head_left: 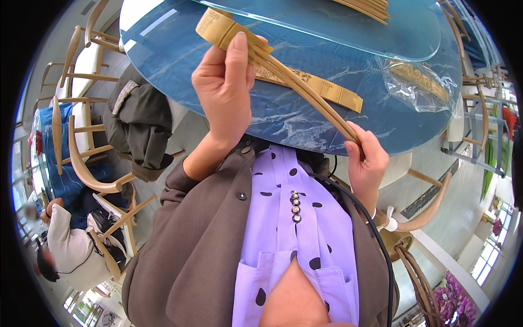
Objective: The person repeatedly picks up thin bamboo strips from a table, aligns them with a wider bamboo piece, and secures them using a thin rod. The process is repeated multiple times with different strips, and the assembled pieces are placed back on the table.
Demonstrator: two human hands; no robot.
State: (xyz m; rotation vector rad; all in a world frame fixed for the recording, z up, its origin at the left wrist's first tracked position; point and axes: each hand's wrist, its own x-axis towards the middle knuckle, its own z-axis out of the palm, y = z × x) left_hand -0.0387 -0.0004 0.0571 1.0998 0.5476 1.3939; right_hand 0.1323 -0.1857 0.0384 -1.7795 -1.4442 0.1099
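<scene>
My left hand (224, 90) is closed around a tan-gold printed paper chopstick sleeve (217, 28), its thumb pressed along the top. Long thin brown chopsticks (308, 92) slant from the sleeve down to the right. At their far ends, the fingertips of my right hand (368, 162) pinch them over the table's near edge. Beneath the chopsticks, a second flat printed sleeve (340, 95) lies on the blue marbled table (180, 60). How much of the chopsticks sits inside the sleeve is hidden by my left fingers.
On the table at right lies a clear plastic bag (419, 84) with tan sleeves in it. More chopsticks (366, 7) rest on the raised glass turntable (305, 24). A dark jacket (143, 117) hangs over a chair at left. A seated person (73, 245) is at lower left.
</scene>
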